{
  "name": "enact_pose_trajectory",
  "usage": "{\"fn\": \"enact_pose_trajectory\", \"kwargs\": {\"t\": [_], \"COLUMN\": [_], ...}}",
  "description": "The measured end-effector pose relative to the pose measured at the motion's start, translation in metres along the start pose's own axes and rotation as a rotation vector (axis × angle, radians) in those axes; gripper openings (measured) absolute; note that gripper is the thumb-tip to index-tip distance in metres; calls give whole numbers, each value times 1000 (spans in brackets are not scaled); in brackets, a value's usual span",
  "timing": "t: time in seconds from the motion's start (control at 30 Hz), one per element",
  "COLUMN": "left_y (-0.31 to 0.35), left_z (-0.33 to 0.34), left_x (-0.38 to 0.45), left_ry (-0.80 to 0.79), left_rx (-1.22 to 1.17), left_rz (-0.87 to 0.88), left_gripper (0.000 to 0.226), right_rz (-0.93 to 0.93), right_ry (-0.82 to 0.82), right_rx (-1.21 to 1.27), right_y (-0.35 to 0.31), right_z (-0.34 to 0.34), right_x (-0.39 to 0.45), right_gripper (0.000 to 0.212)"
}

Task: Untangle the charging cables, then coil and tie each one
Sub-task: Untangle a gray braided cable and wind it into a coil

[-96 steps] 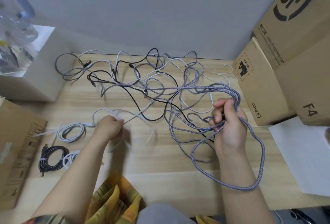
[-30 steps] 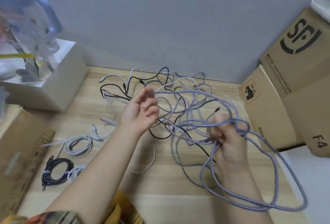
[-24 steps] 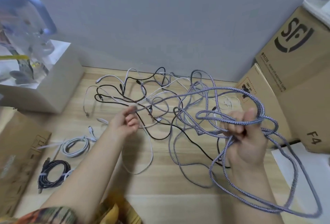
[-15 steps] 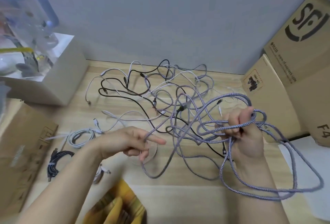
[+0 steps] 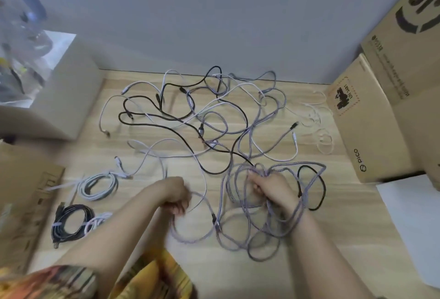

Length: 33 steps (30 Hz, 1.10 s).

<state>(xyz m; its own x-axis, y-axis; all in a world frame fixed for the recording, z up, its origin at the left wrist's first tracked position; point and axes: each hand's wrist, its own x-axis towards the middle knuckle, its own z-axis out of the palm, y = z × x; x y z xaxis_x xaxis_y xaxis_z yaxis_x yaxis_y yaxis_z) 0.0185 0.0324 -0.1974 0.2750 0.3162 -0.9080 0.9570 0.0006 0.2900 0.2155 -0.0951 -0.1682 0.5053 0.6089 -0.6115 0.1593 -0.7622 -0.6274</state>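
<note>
**Both hands low in the braided loops, tangle waiting behind**

Head view: the wooden table [image 5: 309, 263] is crowded. At nine o'clock sits a white box [image 5: 59, 98] with a blurred clear bag on top; at three o'clock the cardboard boxes [image 5: 371, 120] lean against the wall, a white sheet [image 5: 409, 222] below them. At eight o'clock lie the finished coils — a white coil [image 5: 98, 185] and a black coil [image 5: 69, 226], each tied.

The tangle of cables [image 5: 202, 117] sprawls from centre to twelve o'clock, black and white strands crossing, nothing lifted clear of it.

The right hand [image 5: 271, 189], at about four o'clock, is clenched around a bunch of the purple braided cable [image 5: 262, 234], its loops draping over the wrist and spilling toward six o'clock; a black strand hangs in the same bunch. The left hand [image 5: 176, 195], near centre, is blurred — fingers curled at a strand of that cable, though I cannot tell how firmly.

Half a second ago the right hand was raised with loops hanging; now both hands have dropped toward the table, and the left hand's fingers have curled in.
</note>
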Motion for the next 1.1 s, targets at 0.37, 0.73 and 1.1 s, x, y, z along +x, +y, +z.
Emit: {"fn": "enact_pose_trajectory", "kwargs": {"t": [0.37,0.73,1.1], "left_y": [40,92,75], "left_z": [-54,-109,-106], "left_x": [62,104,-5], "left_ry": [508,622,668], "left_rx": [-236,-505,-497], "left_rz": [175,267,573], "left_gripper": [39,36,32], "right_rz": [-39,-27,27], "right_ry": [407,500,334], "right_rx": [361,321,608], "right_y": [-52,-96,-73], "right_z": [15,6,-8], "right_x": [66,148,61], "right_gripper": [42,61,49]}}
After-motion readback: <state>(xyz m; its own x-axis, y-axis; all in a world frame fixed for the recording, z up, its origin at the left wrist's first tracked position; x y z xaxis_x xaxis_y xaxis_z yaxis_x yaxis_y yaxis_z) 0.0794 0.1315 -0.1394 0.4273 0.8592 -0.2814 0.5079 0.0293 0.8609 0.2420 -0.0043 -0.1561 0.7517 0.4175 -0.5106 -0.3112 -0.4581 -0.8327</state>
